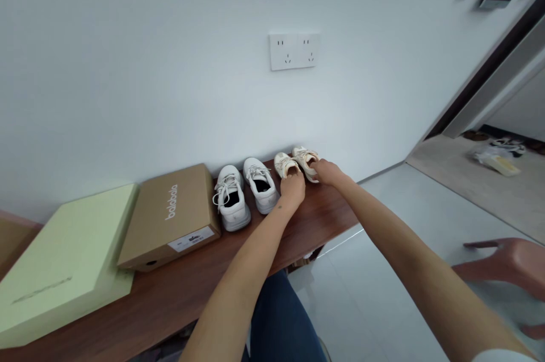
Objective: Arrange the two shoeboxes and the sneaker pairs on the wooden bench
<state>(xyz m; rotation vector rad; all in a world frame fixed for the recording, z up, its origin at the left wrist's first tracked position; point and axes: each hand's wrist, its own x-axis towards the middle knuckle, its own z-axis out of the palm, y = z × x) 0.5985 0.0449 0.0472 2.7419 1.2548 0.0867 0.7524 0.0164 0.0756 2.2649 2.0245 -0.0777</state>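
Observation:
Two small cream sneakers stand side by side at the right end of a dark wooden bench top [317, 217], toes toward the wall. My left hand [293, 189] is closed on the heel of the left cream sneaker [284, 163]. With its fingers at the heel opening, my right hand [327, 172] grips the right cream sneaker [303, 155]. Just left of them are two larger white sneakers, one with loose laces [232, 197] and the other [260, 183] close to my left wrist. My fingertips are partly hidden inside the shoes.
A brown shoe box [157, 209] and a pale green box [76, 243] lie along the bench to the left. White wall sockets [293, 51] are above the shoes. A pink stool [511, 265] stands on the floor at right, and more shoes [506, 146] lie by the doorway.

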